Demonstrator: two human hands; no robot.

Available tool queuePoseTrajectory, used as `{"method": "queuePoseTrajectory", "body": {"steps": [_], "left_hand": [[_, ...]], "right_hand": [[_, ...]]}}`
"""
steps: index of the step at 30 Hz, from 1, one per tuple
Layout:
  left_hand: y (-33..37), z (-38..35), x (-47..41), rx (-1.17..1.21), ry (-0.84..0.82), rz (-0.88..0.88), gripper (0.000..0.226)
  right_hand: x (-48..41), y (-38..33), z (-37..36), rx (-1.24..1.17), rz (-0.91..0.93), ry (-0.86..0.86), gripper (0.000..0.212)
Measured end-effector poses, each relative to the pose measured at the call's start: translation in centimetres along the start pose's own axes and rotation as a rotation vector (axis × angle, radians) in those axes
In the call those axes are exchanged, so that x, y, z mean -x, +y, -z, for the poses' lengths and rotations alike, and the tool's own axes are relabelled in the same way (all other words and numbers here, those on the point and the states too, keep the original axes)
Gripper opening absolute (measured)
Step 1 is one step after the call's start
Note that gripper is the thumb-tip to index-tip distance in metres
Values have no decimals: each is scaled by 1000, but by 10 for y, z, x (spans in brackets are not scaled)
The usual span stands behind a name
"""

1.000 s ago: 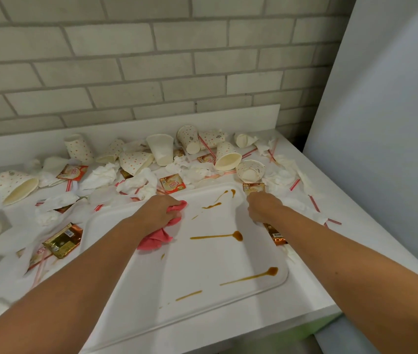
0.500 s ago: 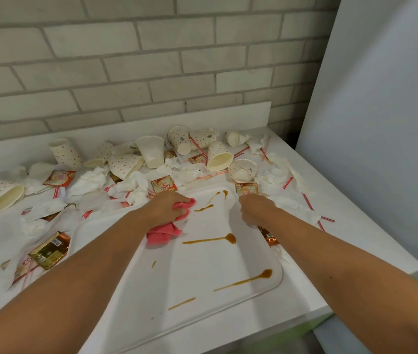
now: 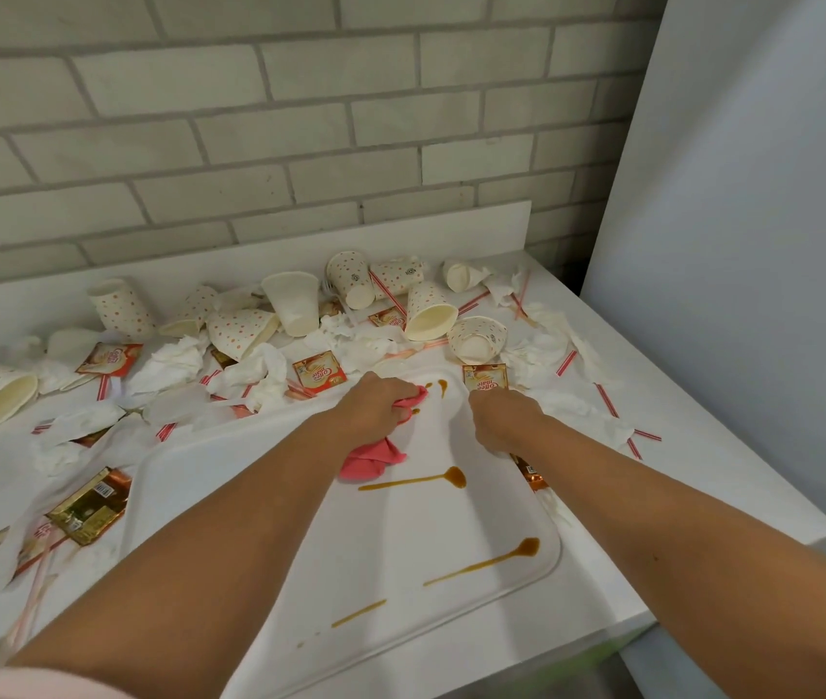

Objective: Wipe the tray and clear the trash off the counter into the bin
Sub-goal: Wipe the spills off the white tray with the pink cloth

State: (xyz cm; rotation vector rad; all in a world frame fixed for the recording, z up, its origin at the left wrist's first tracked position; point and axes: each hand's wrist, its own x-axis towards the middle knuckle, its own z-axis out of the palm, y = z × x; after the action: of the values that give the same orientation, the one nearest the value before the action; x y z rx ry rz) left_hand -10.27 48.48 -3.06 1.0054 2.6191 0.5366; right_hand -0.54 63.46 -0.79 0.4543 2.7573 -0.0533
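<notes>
Early: left hand gripping pink cloth at tray far edge, right hand fisted on rim; streaks & worktop trash remain

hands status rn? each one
Left hand: closed on the pink cloth, on the tray.
Right hand: curled at the tray's far edge; grip unclear.
</notes>
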Motion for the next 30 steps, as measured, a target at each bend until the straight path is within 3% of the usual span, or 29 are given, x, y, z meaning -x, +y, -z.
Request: {"method": "queuePoseTrajectory", "body": {"steps": [4,12,16,22,30], "left_hand": [[-7,14,10,70,-102,-33,40],[8,-10,-20,131,121,41,35],[17,-18,-34,25,67,-15,36],[10,-2,-23,49,-96,-139,36],[29,-26,-38,-126,146,-34,42]], "right_hand": [[0,0,0,2,1,6,39],[-1,5,0,-10,44,-12,40],[0,4,-2,-3,34,-1,42],[-2,5,-4,-21,33,13,43],[-4,6,-6,23,39,29,42]]}}
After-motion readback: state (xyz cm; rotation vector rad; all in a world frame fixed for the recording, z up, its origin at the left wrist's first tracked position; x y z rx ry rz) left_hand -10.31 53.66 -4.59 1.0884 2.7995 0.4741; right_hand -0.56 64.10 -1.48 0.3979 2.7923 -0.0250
